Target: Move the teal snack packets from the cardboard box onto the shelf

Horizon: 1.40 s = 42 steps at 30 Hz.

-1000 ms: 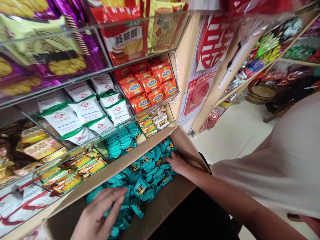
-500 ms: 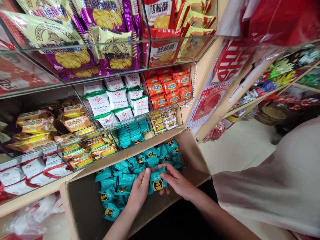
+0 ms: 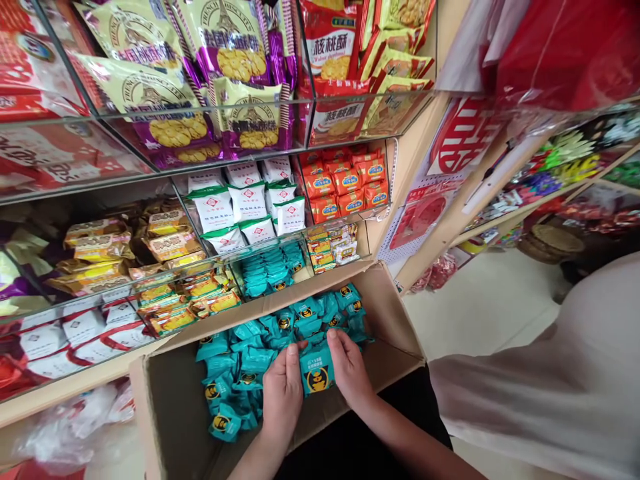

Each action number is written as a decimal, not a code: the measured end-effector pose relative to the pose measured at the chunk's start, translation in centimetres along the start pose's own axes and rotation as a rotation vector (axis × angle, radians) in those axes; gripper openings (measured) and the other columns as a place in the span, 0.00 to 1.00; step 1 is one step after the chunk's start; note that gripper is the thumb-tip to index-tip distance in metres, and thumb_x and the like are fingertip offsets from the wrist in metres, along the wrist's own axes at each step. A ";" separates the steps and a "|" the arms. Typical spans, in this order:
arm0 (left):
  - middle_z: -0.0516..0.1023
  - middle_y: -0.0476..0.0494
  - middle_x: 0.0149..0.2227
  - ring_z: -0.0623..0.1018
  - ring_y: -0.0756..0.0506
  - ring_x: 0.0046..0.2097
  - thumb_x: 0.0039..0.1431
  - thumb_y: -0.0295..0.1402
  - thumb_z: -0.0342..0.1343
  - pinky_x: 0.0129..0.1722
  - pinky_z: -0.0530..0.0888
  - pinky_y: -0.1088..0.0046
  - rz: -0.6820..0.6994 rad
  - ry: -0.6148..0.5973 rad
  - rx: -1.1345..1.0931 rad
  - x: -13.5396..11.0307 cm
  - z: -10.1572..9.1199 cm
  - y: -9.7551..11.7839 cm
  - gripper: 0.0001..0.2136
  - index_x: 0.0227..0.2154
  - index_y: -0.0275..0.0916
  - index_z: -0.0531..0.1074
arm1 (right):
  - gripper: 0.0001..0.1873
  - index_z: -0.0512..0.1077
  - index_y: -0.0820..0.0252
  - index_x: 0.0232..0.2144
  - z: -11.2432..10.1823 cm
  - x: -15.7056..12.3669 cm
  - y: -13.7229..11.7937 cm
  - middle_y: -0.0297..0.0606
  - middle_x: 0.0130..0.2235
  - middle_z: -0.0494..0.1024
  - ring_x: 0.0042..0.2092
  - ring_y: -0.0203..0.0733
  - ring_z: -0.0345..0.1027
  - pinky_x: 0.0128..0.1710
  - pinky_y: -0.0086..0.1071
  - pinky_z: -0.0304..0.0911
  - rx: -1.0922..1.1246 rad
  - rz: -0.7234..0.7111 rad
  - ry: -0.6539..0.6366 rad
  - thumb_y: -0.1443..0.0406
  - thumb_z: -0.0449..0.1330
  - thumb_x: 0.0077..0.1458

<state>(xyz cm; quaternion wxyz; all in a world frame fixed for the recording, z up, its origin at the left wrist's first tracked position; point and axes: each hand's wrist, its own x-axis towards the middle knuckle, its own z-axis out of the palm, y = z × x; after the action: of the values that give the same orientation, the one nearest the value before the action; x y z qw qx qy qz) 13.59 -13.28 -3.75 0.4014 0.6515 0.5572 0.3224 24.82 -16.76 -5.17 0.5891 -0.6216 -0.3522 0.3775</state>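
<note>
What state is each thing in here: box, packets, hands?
cardboard box, open, partly filled.
loose teal packets, heaped inside the box.
held teal packet, upright between both hands.
left hand, pressing its left edge.
right hand, pressing its right edge.
shelf bin, stocked with teal packets.

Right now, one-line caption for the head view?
Left hand and right hand clasp teal snack packets in a cardboard box below stocked shelves.

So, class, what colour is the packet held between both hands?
Packet: teal, with a round yellow-and-black logo; head view.
</note>
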 end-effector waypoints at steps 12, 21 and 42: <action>0.76 0.43 0.30 0.74 0.48 0.33 0.56 0.39 0.44 0.34 0.70 0.75 0.180 0.096 0.017 0.4 0.2 0.0 0.14 0.31 0.36 0.71 | 0.23 0.63 0.61 0.21 0.0 0.4 0.1 0.33 0.21 0.63 0.26 0.36 0.57 0.26 0.27 0.55 0.014 0.018 0.097 0.50 0.44 0.54; 0.75 0.43 0.30 0.73 0.48 0.33 0.56 0.39 0.43 0.34 0.70 0.75 0.163 0.131 -0.001 0.3 0.1 -0.3 0.14 0.29 0.36 0.70 | 0.20 0.58 0.60 0.20 0.0 0.3 -0.1 0.31 0.21 0.59 0.26 0.34 0.53 0.27 0.27 0.53 -0.030 -0.029 0.133 0.54 0.44 0.56; 0.76 0.48 0.33 0.75 0.48 0.33 0.47 0.40 0.54 0.34 0.70 0.76 0.308 -0.669 0.219 2.3 -4.1 4.4 0.14 0.38 0.44 0.72 | 0.18 0.52 0.58 0.17 -2.8 0.1 -1.3 0.27 0.18 0.52 0.21 0.30 0.49 0.21 0.25 0.47 -0.214 -0.226 -0.199 0.59 0.46 0.56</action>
<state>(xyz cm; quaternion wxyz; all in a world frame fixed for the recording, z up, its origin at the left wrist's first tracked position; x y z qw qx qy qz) 12.52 -10.59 2.01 0.4361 0.8357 0.3222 0.0872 27.30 -17.92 -3.84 0.5207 -0.5967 -0.5143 0.3291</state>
